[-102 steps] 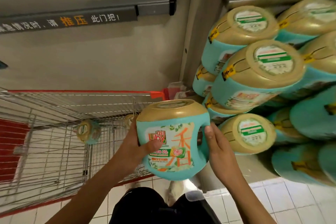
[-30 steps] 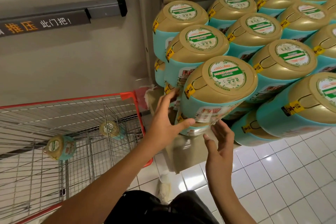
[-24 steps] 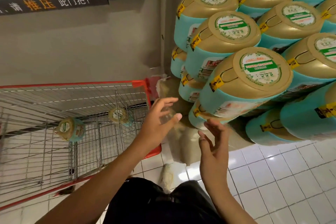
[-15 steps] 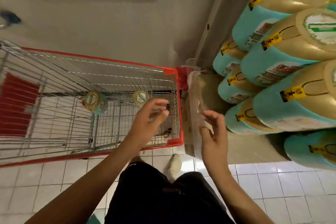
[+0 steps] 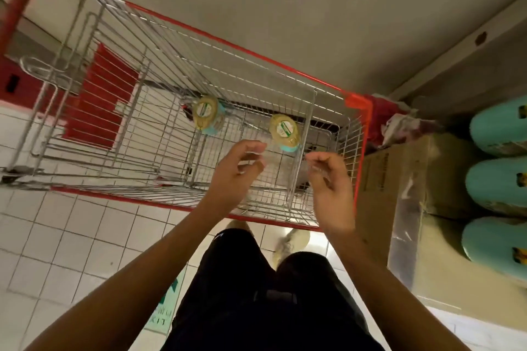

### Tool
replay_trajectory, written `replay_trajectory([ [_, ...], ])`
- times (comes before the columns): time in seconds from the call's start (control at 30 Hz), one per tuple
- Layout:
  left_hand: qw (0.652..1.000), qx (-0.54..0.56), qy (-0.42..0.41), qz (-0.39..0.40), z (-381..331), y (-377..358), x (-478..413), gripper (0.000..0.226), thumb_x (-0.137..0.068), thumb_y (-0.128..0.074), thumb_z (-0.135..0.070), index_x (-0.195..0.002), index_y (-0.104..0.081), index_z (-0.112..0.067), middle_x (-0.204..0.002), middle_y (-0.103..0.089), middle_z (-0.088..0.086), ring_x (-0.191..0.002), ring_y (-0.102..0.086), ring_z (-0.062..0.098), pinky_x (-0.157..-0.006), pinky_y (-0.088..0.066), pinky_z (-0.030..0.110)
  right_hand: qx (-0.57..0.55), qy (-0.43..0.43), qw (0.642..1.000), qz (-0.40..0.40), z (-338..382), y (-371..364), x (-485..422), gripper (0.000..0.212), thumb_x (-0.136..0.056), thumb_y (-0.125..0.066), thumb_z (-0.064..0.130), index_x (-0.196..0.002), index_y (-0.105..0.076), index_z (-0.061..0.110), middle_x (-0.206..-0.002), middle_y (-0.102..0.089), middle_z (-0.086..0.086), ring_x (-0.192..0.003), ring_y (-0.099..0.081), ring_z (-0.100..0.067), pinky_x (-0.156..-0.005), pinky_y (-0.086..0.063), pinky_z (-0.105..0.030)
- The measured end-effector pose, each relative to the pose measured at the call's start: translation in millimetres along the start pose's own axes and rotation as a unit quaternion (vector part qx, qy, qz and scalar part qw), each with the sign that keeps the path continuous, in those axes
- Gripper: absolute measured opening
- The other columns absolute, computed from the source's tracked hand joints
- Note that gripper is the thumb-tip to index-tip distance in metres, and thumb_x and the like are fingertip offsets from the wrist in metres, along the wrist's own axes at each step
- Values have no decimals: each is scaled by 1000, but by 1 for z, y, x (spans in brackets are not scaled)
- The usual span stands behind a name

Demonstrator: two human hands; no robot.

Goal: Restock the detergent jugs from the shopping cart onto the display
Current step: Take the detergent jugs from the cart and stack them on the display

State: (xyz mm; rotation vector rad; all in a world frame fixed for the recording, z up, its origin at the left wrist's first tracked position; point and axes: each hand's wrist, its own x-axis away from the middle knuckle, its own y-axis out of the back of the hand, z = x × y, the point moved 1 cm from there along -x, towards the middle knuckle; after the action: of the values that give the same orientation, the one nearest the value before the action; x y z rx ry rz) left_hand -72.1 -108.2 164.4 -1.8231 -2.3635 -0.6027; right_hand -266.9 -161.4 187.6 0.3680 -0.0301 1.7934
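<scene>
Two teal detergent jugs with gold tops stand in the bottom of the wire shopping cart [image 5: 358, 100]: one jug [image 5: 206, 114] toward the middle, the other jug [image 5: 285, 131] nearer the cart's right end. My left hand [image 5: 236, 172] and my right hand [image 5: 330, 188] hover empty above the cart's near rim, fingers loosely curled and apart, on either side of the right-hand jug. At the right edge several teal jugs [image 5: 499, 188] of the display are stacked; only their sides show.
A cardboard box [image 5: 399, 179] sits under the display, right beside the cart's red corner. A grey wall runs behind the cart. White floor tiles, my dark trousers and one shoe [image 5: 291, 242] lie below. The cart's red child seat [image 5: 94, 105] is at left.
The jug I held was set onto the display and let go. My view swung down and left from the display to the cart, and both empty hands moved over the cart.
</scene>
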Motion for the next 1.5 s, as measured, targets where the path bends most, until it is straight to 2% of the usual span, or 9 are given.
replay_trajectory([
  [0.23, 998, 21, 31, -40, 30, 59, -47, 18, -102, -67, -16, -120, -65, -16, -128, -67, -8, -113, -65, 4, -87, -55, 16, 31, -24, 997, 59, -19, -80, -58, 32, -100, -59, -2, -102, -68, 29, -112, -67, 20, -108, -64, 2, -89, -54, -20],
  [0.37, 995, 17, 81, -59, 63, 92, -80, 18, -102, -67, -17, -119, -65, -19, -121, -68, -8, -103, -66, -1, -85, -56, 20, 63, -48, 992, 98, -39, -127, -98, 18, -101, -57, -2, -111, -66, 10, -121, -65, 2, -105, -60, 10, -90, -54, -25],
  [0.53, 977, 49, 199, -58, 125, 131, -123, 18, -103, -64, -17, -120, -65, -13, -119, -66, 4, -107, -64, 22, -93, -55, 43, 124, -74, 979, 141, -79, -187, -156, 14, -102, -57, 0, -113, -66, 2, -118, -68, -6, -96, -60, 8, -87, -48, -14],
  [0.8, 945, 96, 300, -86, 229, 170, -185, 19, -102, -66, -21, -120, -63, -17, -111, -67, 7, -97, -62, 20, -79, -53, 35, 188, -114, 958, 185, -148, -280, -251, 12, -104, -55, 14, -110, -66, 14, -106, -67, 3, -89, -60, -3, -67, -41, -11],
  [0.93, 944, 73, 309, -93, 281, 177, -214, 32, -100, -68, -27, -128, -58, -17, -116, -70, 5, -98, -67, 18, -75, -52, 31, 227, -117, 945, 204, -187, -318, -293, 19, -103, -54, 16, -117, -67, 11, -106, -65, 4, -82, -55, 4, -65, -39, -18],
  [1.1, 942, 61, 309, -117, 348, 177, -259, 38, -97, -73, -29, -125, -48, -18, -104, -63, -2, -93, -62, 19, -75, -49, 31, 261, -142, 929, 221, -249, -355, -337, 26, -105, -52, 20, -126, -63, 10, -121, -67, -8, -101, -59, -17, -73, -41, -24],
  [1.23, 939, 17, 309, -151, 399, 168, -296, 64, -93, -79, -29, -141, -42, -12, -132, -59, 15, -115, -60, 27, -81, -50, 27, 274, -179, 922, 206, -301, -375, -364, 31, -102, -55, 18, -132, -62, 12, -132, -65, -9, -109, -60, -21, -85, -43, -28],
  [1.4, 946, -32, 275, -171, 451, 153, -333, 104, -81, -89, -38, -160, -26, -15, -152, -45, 17, -127, -49, 20, -93, -46, 28, 264, -203, 924, 187, -360, -395, -392, 39, -100, -56, 16, -139, -57, 14, -113, -65, -1, -78, -57, -9, -62, -42, -23],
  [1.5, 959, -31, 212, -185, 473, 143, -355, 114, -70, -98, -28, -157, -28, -8, -146, -53, 14, -134, -54, 27, -101, -57, 43, 246, -216, 928, 180, -393, -404, -407, 41, -100, -58, 14, -141, -55, 14, -107, -62, 1, -69, -52, -5, -56, -38, -24],
])
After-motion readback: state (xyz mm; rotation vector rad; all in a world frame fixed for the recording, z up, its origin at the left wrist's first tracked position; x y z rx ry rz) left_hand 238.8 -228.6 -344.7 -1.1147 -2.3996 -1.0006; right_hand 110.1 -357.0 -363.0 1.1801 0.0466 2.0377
